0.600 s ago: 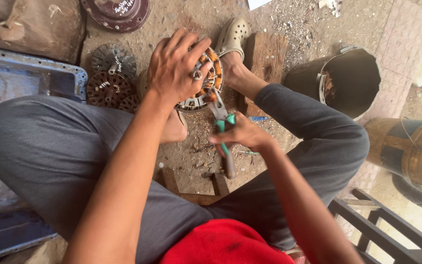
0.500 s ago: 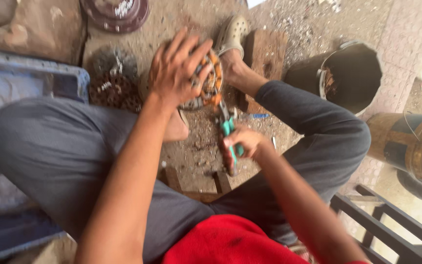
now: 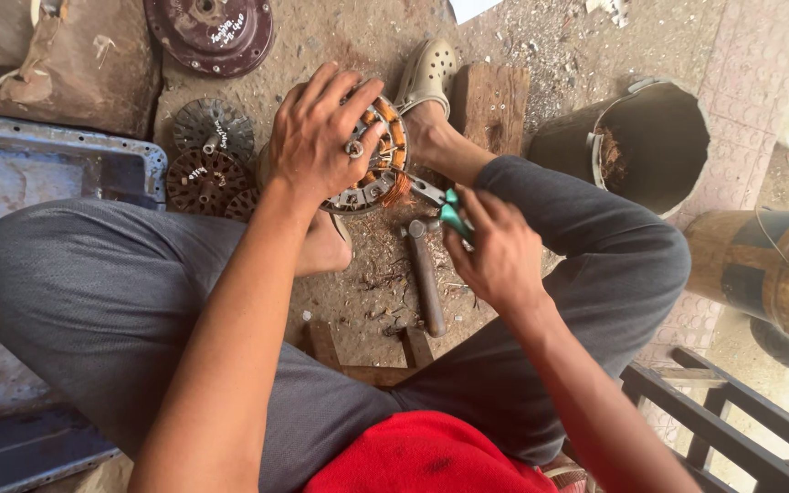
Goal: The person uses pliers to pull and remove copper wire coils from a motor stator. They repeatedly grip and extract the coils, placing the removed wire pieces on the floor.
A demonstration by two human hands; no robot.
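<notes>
Motor stator [image 3: 378, 155] sits on the dirt floor [image 3: 349, 301] between the person's feet, just ahead of the crossed legs: round laminated steel ring, copper windings in orange-brown coils around the rim, grey metal showing at the lower edge, a loose tuft of copper wire sticking out at bottom right. Most of the ring is hidden under the left hand [image 3: 317, 137], which lies flat on top with fingers spread, pressing it down; ring on one finger. Right hand [image 3: 497, 251] is closed around green-handled pliers [image 3: 440, 203], grip tight, thumb on top; metal nose of the pliers points at the stator's lower-right edge where the loose copper hangs, looks to be touching or just short of it, can't tell which. A hammer [image 3: 424, 274] with a rusty handle lies on the floor just below the stator, head near the pliers, handle pointing back toward the person. Copper scraps and debris are scattered around it. Left of the stator: two finned rotor discs [image 3: 207, 155], dark and rusty, stacked near a grey metal tray [image 3: 66, 164]. A wooden block [image 3: 490, 105] lies beside the grey clog [image 3: 426, 73] on the far foot. A dark bucket [image 3: 641, 146] with copper wire inside is well off to the right.
</notes>
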